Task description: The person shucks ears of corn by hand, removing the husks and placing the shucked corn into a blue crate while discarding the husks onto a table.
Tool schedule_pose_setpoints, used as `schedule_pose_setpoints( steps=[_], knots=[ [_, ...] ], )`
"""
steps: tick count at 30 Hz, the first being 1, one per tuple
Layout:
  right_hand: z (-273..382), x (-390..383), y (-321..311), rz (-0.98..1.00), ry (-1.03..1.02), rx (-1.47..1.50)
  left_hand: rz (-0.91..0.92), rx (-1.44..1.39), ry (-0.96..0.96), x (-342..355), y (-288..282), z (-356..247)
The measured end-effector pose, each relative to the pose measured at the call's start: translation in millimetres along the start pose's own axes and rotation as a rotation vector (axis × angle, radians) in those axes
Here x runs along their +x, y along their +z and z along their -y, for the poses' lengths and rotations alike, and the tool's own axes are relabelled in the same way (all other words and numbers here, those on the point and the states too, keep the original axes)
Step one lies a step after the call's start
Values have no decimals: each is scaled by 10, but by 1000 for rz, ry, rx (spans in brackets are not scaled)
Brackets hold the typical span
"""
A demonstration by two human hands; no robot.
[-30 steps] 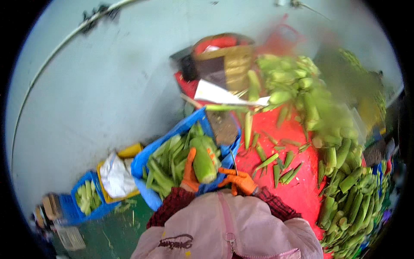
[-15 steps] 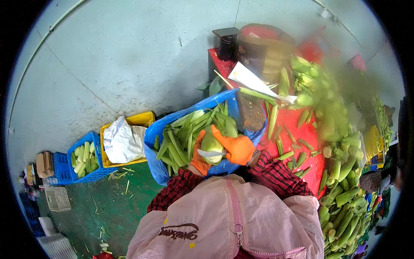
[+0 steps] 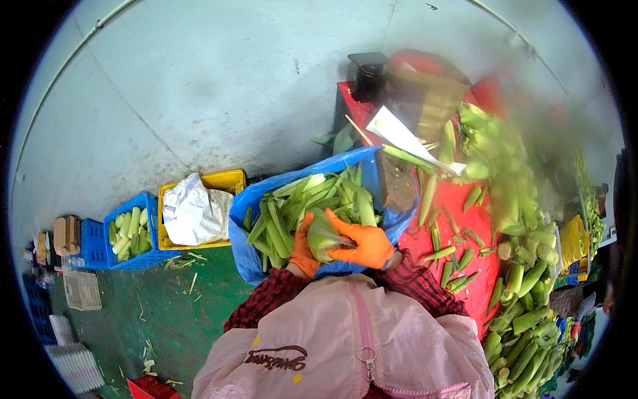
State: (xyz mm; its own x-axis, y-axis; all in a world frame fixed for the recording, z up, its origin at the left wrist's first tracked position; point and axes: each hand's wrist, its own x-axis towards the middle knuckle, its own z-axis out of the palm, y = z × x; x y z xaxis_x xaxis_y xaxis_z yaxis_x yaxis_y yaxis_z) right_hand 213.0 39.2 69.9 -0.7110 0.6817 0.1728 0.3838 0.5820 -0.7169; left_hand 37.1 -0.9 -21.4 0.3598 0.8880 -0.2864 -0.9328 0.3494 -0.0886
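Observation:
Over the blue plastic-lined bin, both my orange-gloved hands are closed round an ear of corn in its green husk. My left hand grips the ear's left side. My right hand is on its right side, with a pale, blurred knife blade showing between its fingers and the ear. The knife's handle is hidden in that hand. Loose green husk leaves fill much of the bin beneath and behind my hands.
Unpeeled corn is heaped on the right, beside a red surface strewn with husk scraps. A long white blade-shaped piece lies beyond the bin. At left stand a yellow crate with a white sack and a blue crate of pale ears.
The ear has turned in my hands and now shows more green husk. The blade has moved from across its lower end to its right side. My view has shifted slightly.

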Motion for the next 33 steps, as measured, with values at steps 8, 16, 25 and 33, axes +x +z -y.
schedule_pose_setpoints(
  steps=[8,16,25,33],
  knots=[
    [-76,111,106,-37,-107,-147,-73,-12,86,-75,-37,99],
    [-359,330,85,-365,440,504,69,159,45,-202,147,19],
    [-1112,465,-728,-625,793,785,88,133,189,-458,412,28],
    [-229,235,165,8,812,698,-176,1204,466,-80,143,-93]
  ],
)
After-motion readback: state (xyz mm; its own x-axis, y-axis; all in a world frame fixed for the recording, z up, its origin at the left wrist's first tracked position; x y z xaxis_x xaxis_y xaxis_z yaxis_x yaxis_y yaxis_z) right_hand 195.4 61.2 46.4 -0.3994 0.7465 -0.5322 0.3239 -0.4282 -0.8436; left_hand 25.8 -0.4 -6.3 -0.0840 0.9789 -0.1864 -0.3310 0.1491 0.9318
